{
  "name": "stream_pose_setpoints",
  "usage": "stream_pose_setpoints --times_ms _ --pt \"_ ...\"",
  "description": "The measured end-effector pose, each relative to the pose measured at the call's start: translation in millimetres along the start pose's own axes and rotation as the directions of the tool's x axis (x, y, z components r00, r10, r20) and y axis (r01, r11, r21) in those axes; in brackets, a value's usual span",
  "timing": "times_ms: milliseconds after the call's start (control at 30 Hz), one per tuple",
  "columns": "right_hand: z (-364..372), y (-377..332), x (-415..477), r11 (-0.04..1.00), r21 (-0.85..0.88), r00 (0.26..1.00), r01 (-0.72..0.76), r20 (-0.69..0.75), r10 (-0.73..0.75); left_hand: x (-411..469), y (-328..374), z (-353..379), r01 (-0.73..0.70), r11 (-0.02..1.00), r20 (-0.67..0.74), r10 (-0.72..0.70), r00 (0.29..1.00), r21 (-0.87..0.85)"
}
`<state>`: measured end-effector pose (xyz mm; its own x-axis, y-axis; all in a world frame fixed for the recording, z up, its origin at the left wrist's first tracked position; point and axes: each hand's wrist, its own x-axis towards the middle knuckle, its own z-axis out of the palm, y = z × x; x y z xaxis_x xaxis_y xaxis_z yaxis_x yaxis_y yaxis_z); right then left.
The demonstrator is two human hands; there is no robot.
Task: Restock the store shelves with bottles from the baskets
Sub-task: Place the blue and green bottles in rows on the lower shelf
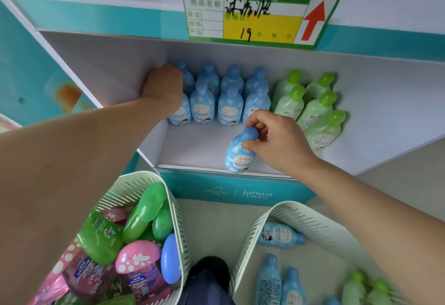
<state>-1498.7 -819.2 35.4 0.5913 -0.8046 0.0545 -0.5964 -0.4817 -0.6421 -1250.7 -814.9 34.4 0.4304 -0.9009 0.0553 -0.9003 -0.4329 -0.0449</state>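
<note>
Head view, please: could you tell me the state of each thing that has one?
Held blue bottle, upright at the shelf front.
Right hand, pinches that bottle's cap.
Left hand, curled against the back-left blue bottle; grip hidden.
Shelved blue bottles, upright, capped.
Shelved green bottles, upright, capped.
Left basket, heaped with mixed bottles.
Right basket, few bottles lying down.

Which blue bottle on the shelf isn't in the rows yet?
The front blue bottle, cap pinched by the right hand, standing alone near the shelf edge; the other blue bottles sit in two rows behind.
</note>
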Motion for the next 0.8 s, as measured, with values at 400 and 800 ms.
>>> stream_pose_setpoints --times_ms 400,800 --pt "5.8 -2.1 3.5 1.0 0.004 1.0 0.002 -0.001 -0.002 -4.5 0.0 0.2 -0.042 0.999 -0.001 0.042 0.999 0.033" --pt "3.7 2.3 7.9 0.997 -0.056 0.998 -0.056 -0.017 0.055 -28.0 -3.2 7.4 -0.087 0.996 -0.078 0.086 0.993 -0.003"
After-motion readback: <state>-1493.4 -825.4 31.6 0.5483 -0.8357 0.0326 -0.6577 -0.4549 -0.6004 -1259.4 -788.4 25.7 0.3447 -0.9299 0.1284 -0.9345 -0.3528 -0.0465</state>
